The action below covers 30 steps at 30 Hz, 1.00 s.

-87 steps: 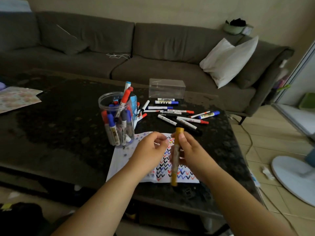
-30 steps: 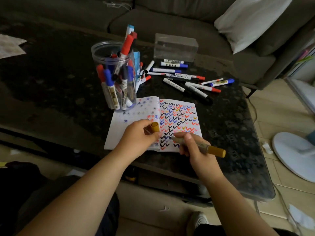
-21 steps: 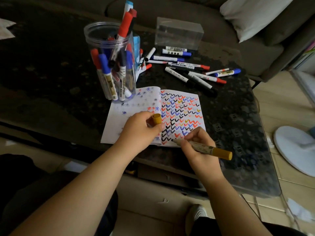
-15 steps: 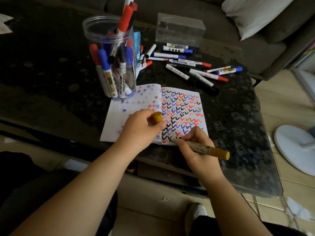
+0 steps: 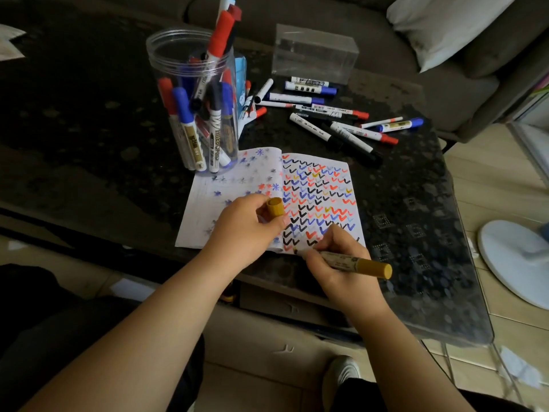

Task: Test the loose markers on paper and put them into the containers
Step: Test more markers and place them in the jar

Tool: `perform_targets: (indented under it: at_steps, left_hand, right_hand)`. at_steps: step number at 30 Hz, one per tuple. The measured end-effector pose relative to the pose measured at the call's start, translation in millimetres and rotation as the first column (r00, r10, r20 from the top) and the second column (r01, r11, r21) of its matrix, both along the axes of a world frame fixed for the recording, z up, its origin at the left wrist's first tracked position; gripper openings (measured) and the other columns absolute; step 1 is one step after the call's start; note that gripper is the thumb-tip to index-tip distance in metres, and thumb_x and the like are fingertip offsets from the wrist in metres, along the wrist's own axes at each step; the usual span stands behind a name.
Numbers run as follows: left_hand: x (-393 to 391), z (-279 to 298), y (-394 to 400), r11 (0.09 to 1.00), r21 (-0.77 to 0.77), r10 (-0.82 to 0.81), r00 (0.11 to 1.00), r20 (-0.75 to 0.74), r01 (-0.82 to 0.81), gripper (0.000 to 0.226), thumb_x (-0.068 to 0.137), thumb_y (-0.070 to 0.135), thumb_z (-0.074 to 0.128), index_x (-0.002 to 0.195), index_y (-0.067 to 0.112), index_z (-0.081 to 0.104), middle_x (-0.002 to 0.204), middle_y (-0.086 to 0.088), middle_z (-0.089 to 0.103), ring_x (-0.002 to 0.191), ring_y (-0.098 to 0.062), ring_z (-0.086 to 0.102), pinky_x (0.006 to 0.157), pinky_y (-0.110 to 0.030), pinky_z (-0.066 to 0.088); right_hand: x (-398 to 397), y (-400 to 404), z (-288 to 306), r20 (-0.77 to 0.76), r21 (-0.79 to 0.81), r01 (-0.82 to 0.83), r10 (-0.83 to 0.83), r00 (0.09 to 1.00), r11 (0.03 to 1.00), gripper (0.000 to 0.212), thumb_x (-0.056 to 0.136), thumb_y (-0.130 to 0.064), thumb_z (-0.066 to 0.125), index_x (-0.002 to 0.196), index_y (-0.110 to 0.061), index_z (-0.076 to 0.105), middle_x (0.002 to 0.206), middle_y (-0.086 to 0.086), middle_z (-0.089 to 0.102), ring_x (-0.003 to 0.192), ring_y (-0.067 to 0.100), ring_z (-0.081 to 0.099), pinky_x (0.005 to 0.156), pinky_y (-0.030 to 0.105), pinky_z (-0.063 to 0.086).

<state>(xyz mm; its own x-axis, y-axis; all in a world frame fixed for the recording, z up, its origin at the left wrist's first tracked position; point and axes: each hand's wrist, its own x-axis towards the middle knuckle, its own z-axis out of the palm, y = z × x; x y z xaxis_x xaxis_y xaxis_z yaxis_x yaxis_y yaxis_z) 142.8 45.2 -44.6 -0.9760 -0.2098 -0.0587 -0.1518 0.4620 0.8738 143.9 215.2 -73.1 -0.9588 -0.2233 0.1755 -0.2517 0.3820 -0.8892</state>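
the right hand (image 5: pixel 341 266) pinches the yellow marker (image 5: pixel 353 262), its tip on the near edge of the paper (image 5: pixel 208 200) just left of the fingers. the left hand (image 5: pixel 246 230) pinches the yellow cap (image 5: pixel 275 206) over the page. beyond the grip stand the clear jar (image 5: pixel 193 93), loose markers (image 5: pixel 332 126) and clear box (image 5: pixel 315 53).

yellow marker (image 5: pixel 353 263): uncapped, tip on paper (image 5: pixel 320 200) | jar (image 5: pixel 193 99): upright, marker-filled
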Motion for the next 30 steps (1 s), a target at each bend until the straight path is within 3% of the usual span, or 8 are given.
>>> perform_targets:
  at_steps: [7,11,13,17,19,23,26,30]
  left_hand:
    - [-0.3,-0.2,-0.3,1.000,0.023,0.002,1.000,0.006,-0.002,0.020,0.083,0.028,0.068,0.101,0.019,0.066,0.094,0.005,0.067,0.087,-0.009,0.062,0.075,-0.024,0.050]
    - [-2.1,-0.9,-1.1,0.997,0.079,0.027,0.999,0.027,-0.029,0.027,0.083,0.027,0.068,0.108,0.021,0.063,0.097,0.006,0.066,0.090,-0.010,0.061,0.076,-0.024,0.049]
    - [-3.1,0.7,-1.4,0.978,0.198,0.063,0.997,0.046,-0.070,0.030,0.084,0.022,0.068,0.112,0.026,0.058,0.101,0.006,0.064,0.093,-0.009,0.061,0.080,-0.027,0.050]
    - [-2.4,8.2,-3.3,0.858,0.498,0.067,0.989,0.135,-0.126,0.026,0.085,0.012,0.065,0.108,0.024,0.060,0.099,0.003,0.069,0.089,-0.011,0.067,0.080,-0.029,0.053]
    - [-2.0,14.0,-4.8,0.752,0.640,0.058,0.982,0.177,-0.159,0.025,0.087,0.009,0.062,0.111,0.016,0.061,0.096,-0.003,0.070,0.082,-0.014,0.069,0.075,-0.029,0.052]
    - [6.2,34.8,-3.9,0.521,0.839,0.023,0.985,0.170,-0.157,0.012,0.090,0.005,0.051,0.095,0.008,0.063,0.074,-0.005,0.072,0.063,-0.012,0.067,0.065,-0.026,0.047]
    - [13.0,47.1,-2.8,0.466,0.875,0.015,0.990,0.141,-0.132,0.014,0.090,0.005,0.050,0.094,0.004,0.063,0.073,-0.007,0.072,0.061,-0.013,0.067,0.068,-0.029,0.045]
    - [23.8,60.4,2.5,0.472,0.876,-0.003,0.993,0.118,-0.103,0.012,0.084,0.009,0.055,0.091,0.006,0.064,0.073,-0.006,0.072,0.064,-0.014,0.069,0.070,-0.028,0.047]
  right_hand:
    - [2.3,-1.2,2.6,-0.030,0.033,0.089,-0.088,0.996,0.995,0.030,0.079,-0.003,0.069,0.065,-0.010,0.044,0.058,-0.002,0.054,0.055,0.006,0.046,0.050,0.015,0.036]
    - [-0.3,-0.5,11.1,0.120,-0.206,0.166,-0.143,0.982,0.964,0.025,0.079,-0.014,0.070,0.067,-0.013,0.048,0.058,-0.006,0.055,0.059,0.002,0.053,0.056,0.019,0.042]
    - [-1.6,2.0,16.1,0.207,-0.321,0.205,-0.143,0.968,0.925,0.021,0.086,-0.011,0.064,0.072,-0.010,0.049,0.054,-0.007,0.055,0.056,0.002,0.053,0.060,0.024,0.041]
    - [-2.0,1.0,34.8,0.251,-0.428,0.209,-0.107,0.962,0.879,0.019,0.085,-0.018,0.063,0.070,-0.014,0.052,0.058,-0.007,0.053,0.055,0.001,0.047,0.058,0.021,0.038]
    - [-1.4,-3.1,48.9,0.233,-0.479,0.171,-0.063,0.970,0.861,0.017,0.082,-0.020,0.062,0.071,-0.012,0.052,0.053,-0.008,0.051,0.051,0.002,0.043,0.052,0.016,0.037]
    - [1.2,-9.1,73.0,0.175,-0.502,0.139,-0.057,0.983,0.854,0.018,0.080,-0.026,0.052,0.067,-0.014,0.057,0.052,0.001,0.048,0.050,0.008,0.044,0.049,0.017,0.038]
    - [3.5,-11.2,84.7,0.149,-0.499,0.134,-0.067,0.987,0.856,0.019,0.082,-0.021,0.053,0.067,-0.010,0.054,0.051,0.002,0.050,0.049,0.009,0.046,0.048,0.017,0.037]
    - [7.8,-12.8,92.4,0.121,-0.508,0.106,-0.050,0.991,0.855,0.020,0.086,-0.013,0.054,0.068,-0.009,0.048,0.051,0.004,0.051,0.048,0.010,0.047,0.047,0.017,0.037]
